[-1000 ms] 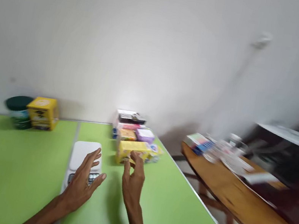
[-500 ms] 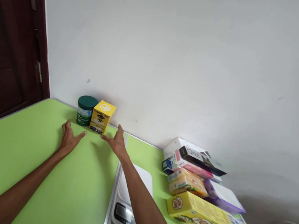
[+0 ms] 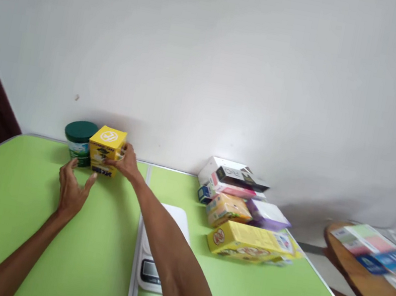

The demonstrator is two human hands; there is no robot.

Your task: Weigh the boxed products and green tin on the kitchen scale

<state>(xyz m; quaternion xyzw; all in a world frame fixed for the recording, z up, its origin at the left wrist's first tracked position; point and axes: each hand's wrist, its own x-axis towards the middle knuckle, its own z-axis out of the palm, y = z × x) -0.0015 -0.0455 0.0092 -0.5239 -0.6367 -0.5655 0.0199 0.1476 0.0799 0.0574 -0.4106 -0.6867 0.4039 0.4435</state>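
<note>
A yellow cardboard box [image 3: 107, 145] with a white logo on top stands upright near the wall, at the back left of the green table. My right hand [image 3: 124, 161] grips its right side, thumb across the front and fingers around the far edge. Touching or nearly touching the box on its left is a dark green tub [image 3: 80, 140] with a lid and a picture label. My left hand [image 3: 73, 190] is just in front of the tub, thumb and fingers apart, holding nothing.
A white kitchen scale [image 3: 152, 267] lies under my right forearm beside the table's metal seam [image 3: 138, 260]. To the right are stacked cartons [image 3: 234, 182], tissue packs [image 3: 229, 209] and a long yellow box [image 3: 243, 240]. A brown wooden table [image 3: 350, 261] holds packages at far right.
My right hand has closed on the yellow box, which was untouched before. My left hand remains open in front of the tub. The view has swung right, showing more of the wooden table.
</note>
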